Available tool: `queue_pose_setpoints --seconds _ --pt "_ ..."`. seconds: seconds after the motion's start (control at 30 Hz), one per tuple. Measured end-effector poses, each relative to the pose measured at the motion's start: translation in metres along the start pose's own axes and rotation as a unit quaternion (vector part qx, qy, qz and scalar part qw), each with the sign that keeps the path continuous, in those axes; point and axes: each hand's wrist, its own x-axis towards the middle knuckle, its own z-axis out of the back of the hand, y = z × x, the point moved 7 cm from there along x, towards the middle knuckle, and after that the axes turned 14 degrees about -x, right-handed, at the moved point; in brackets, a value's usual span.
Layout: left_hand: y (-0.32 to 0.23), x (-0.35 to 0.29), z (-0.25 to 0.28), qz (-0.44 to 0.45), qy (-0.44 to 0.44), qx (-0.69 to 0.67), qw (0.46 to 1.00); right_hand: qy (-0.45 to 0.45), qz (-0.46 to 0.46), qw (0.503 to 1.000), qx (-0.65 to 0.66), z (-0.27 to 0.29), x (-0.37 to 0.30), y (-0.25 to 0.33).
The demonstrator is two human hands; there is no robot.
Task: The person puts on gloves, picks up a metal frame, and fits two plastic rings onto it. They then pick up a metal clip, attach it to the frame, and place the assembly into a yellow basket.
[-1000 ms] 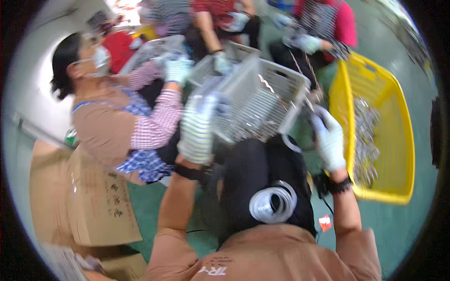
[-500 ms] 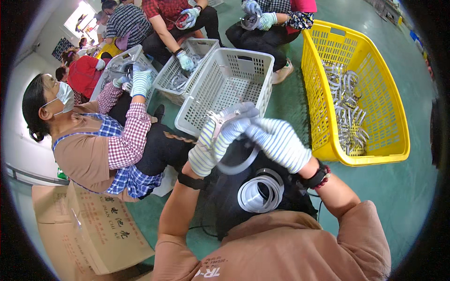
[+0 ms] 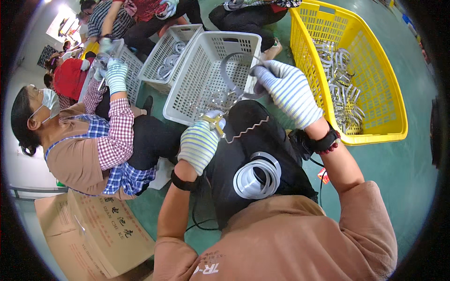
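Observation:
My left hand (image 3: 199,147), in a striped work glove, is closed around a small yellowish metal tool (image 3: 214,124) whose exact kind I cannot make out. A thin wavy strip (image 3: 248,129) runs right from that tool, over my dark trousers. My right hand (image 3: 291,93), gloved alike, pinches a thin grey ring (image 3: 224,70) between thumb and fingers. This ring hangs over the near part of a light grey crate (image 3: 180,100), where small shiny pieces (image 3: 213,100) lie. Several whitish rings (image 3: 240,182) rest stacked loosely on my lap.
To the right stands a yellow basket (image 3: 375,139) with several curved metallic strips (image 3: 344,93). Another grey crate (image 3: 149,74) holds pale rings. A masked co-worker (image 3: 75,154) sits at my left; others work farther off. An opened cardboard box (image 3: 108,234) lies at lower left.
My hands, together before, are now apart. The right has drawn up and right with the ring; the left is lower. The wavy strip, leftward before, now extends right. The whole view has shifted.

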Motion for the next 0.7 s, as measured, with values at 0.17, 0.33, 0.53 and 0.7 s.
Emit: queue_pose_setpoints --seconds 0.17,0.33,0.53,0.7 --pt "0.026 -0.007 -0.011 0.047 0.143 0.114 0.982 0.06 0.101 0.99 -0.074 -0.01 -0.015 0.029" --pt "0.024 -0.008 -0.005 -0.013 0.156 0.072 0.985 0.165 0.264 0.937 -0.162 -0.008 -0.037 0.043" --pt "0.026 -0.016 -0.012 -0.129 0.107 0.0 0.986 0.27 0.239 0.928 -0.097 -0.003 -0.041 0.044" --pt "0.017 -0.017 -0.014 -0.07 0.108 0.015 0.992 0.189 0.208 0.937 -0.205 -0.002 -0.039 0.037"
